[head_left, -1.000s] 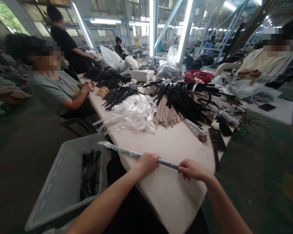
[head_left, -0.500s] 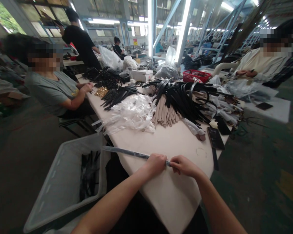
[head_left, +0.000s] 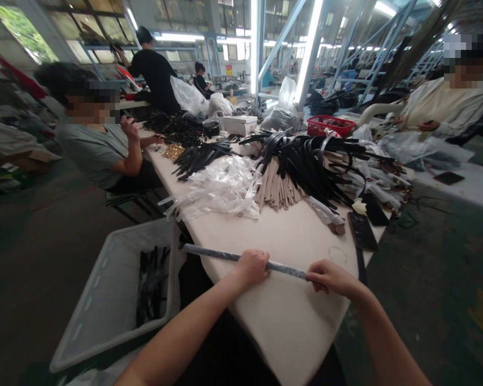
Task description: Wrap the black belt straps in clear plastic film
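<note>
My left hand (head_left: 253,268) closes around the wrapped strap (head_left: 221,255), and my right hand (head_left: 330,280) pinches its end. The strap lies straight across the table (head_left: 290,327) near the edge; this wide, even grip is good against twist.

- two hands: one left hand (head_left: 253,268), one right hand (head_left: 330,280)
- one plastic-wrapped strap (head_left: 225,255)
- one white plastic bin (head_left: 84,316)
- one red basket (head_left: 330,126)
- one white box (head_left: 239,125)
- four co-workers: one in grey (head_left: 92,153), one standing in black (head_left: 155,75), one distant in black (head_left: 201,80), one in white (head_left: 446,107)
</note>
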Available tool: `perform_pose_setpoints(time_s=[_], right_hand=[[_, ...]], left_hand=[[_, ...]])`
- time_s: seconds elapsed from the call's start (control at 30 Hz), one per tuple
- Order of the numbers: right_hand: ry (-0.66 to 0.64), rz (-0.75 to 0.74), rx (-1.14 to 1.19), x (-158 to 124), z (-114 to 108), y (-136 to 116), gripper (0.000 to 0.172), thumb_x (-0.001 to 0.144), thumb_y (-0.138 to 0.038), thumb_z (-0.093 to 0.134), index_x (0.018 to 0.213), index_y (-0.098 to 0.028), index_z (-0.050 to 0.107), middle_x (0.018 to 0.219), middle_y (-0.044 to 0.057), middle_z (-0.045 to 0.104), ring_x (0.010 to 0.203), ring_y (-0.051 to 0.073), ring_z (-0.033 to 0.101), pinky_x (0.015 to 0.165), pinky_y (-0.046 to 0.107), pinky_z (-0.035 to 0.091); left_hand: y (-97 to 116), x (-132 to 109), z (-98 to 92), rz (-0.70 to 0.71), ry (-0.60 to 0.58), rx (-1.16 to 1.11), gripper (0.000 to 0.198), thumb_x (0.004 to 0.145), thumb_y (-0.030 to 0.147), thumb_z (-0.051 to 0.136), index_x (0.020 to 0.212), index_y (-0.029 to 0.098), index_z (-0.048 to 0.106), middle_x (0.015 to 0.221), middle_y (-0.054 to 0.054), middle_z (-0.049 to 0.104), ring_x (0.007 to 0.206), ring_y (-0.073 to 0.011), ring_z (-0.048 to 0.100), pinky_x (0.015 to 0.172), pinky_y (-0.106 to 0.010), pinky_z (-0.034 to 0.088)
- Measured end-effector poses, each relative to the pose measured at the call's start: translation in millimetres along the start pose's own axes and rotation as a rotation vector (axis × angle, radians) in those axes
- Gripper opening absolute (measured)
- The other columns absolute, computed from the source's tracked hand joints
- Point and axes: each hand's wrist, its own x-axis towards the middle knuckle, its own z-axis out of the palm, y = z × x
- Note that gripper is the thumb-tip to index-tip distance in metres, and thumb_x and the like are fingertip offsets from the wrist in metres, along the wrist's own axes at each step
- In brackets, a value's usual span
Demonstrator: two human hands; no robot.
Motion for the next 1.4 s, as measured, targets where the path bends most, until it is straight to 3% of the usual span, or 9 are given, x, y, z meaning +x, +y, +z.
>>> perform_pose_setpoints(time_s=[0.2,0.3,0.47,0.6,0.77,0.87,1.1,1.27,1.4], right_hand=[[-0.022,-0.050,-0.031,15,8,-12,0.044,0.089,-0.052,0.052,0.072,-0.014,0.065,0.064,0.005,0.069,0.047,0.012,0.053,0.048,0.022,0.037],[0.016,0.014,-0.174,4,-14,-1,0.039,0.089,-0.048,0.054,0.076,-0.015,0.069,0.069,0.007,0.072,0.054,0.016,0.060,0.052,0.024,0.042],[0.465,-0.026,-0.585,2,-28,-3,0.029,0.084,-0.031,0.059,0.107,-0.016,0.070,0.101,0.012,0.073,0.098,0.027,0.064,0.089,0.037,0.046],[0.525,-0.300,-0.543,56,59,-75,0.037,0.089,-0.028,0.054,0.124,-0.018,0.061,0.120,0.012,0.065,0.114,0.026,0.057,0.102,0.037,0.041],[0.459,-0.503,-0.608,139,197,-179,0.067,0.081,-0.032,0.065,0.141,-0.011,0.045,0.133,0.018,0.055,0.123,0.031,0.047,0.109,0.044,0.034],[0.449,-0.507,-0.729,164,227,-203,0.041,0.085,-0.029,0.058,0.122,-0.010,0.059,0.120,0.018,0.061,0.115,0.031,0.049,0.113,0.052,0.024],[0.525,-0.387,-0.931,123,148,-144,0.025,0.095,-0.019,0.043,0.097,-0.017,0.068,0.113,0.013,0.063,0.116,0.028,0.048,0.117,0.050,0.014],[0.527,-0.245,-0.939,74,78,-69,0.043,0.093,-0.016,0.046,0.135,-0.019,0.056,0.124,0.012,0.062,0.114,0.026,0.051,0.108,0.042,0.031],[0.586,-0.178,-0.884,36,18,-16,0.066,0.083,-0.010,0.052,0.148,-0.013,0.042,0.129,0.016,0.061,0.116,0.027,0.054,0.104,0.038,0.038]], left_hand=[[31,9,4.1,0.168,0.016,-0.101,0.026,0.087,0.035,0.059,0.105,0.018,0.062,0.096,-0.012,0.070,0.088,-0.0269,0.067,0.081,-0.038,0.050],[-12,-23,-7.6,0.137,0.285,-0.208,0.048,0.083,0.052,0.063,0.119,0.020,0.057,0.115,-0.013,0.065,0.110,-0.0302,0.059,0.100,-0.044,0.042],[-161,-118,-21.7,-0.911,0.713,-0.653,0.037,0.088,0.055,0.050,0.098,0.020,0.058,0.100,-0.014,0.066,0.105,-0.0320,0.059,0.089,-0.044,0.046],[-211,-149,-11.9,-0.937,0.542,-0.900,0.051,0.083,0.070,0.044,0.067,0.021,0.053,0.058,-0.004,0.055,0.055,-0.0220,0.056,0.053,-0.032,0.043],[-182,-150,-4.7,-0.743,0.456,-1.057,0.051,0.076,0.069,0.056,0.066,0.020,0.051,0.056,0.003,0.048,0.049,-0.0130,0.045,0.048,-0.024,0.036],[-178,-174,-15.5,-0.628,0.535,-1.020,0.042,0.084,0.057,0.057,0.067,0.020,0.052,0.059,0.004,0.048,0.054,-0.0129,0.045,0.051,-0.023,0.036],[-235,-230,-30.2,-0.776,0.907,-1.149,0.028,0.082,0.043,0.064,0.071,0.019,0.055,0.056,0.006,0.045,0.050,-0.0116,0.042,0.047,-0.022,0.032],[-244,-182,-19.0,-0.717,0.796,-1.144,0.033,0.084,0.049,0.056,0.068,0.020,0.052,0.055,0.004,0.046,0.048,-0.0129,0.042,0.047,-0.024,0.034],[-238,-133,-22.3,-0.728,0.661,-0.615,0.032,0.085,0.049,0.051,0.074,0.020,0.060,0.071,-0.005,0.061,0.069,-0.0238,0.059,0.066,-0.034,0.047]])
